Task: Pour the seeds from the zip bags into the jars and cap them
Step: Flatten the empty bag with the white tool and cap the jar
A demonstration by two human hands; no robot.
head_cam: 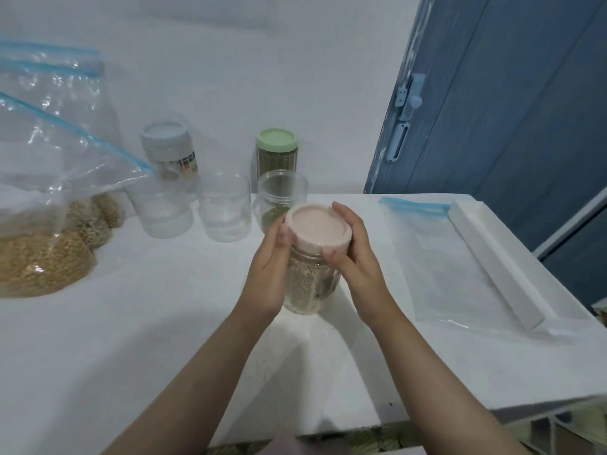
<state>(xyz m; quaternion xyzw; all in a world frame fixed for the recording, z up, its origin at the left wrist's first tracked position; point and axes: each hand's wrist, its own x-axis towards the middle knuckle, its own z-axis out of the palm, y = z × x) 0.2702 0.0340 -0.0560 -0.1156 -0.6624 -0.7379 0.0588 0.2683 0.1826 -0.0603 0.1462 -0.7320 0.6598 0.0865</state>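
Two hands met on one jar (pixel 308 285) at the middle of the white table (pixel 147 323), and the step in hand appeared to be capping. The left hand (pixel 271 274) wrapped the clear wall of the jar, which was filled with pale seeds, thumb up near the rim. The right hand (pixel 353 251) curled its fingers round the edge of the pink lid (pixel 317 228), which sat on the mouth. Whether the lid was fully seated could not be told, as the fingers hid the rim.

To do this step well, the left hand should hold the body steady and upright while the right turns the lid level; a tilted lid would probably cross-thread. The base should stay on the table so no seeds spill.

An empty zip bag (pixel 460 261) lay flat to the right. Open jars (pixel 225 210) and full seed bags (pixel 42 257) waited at the left.
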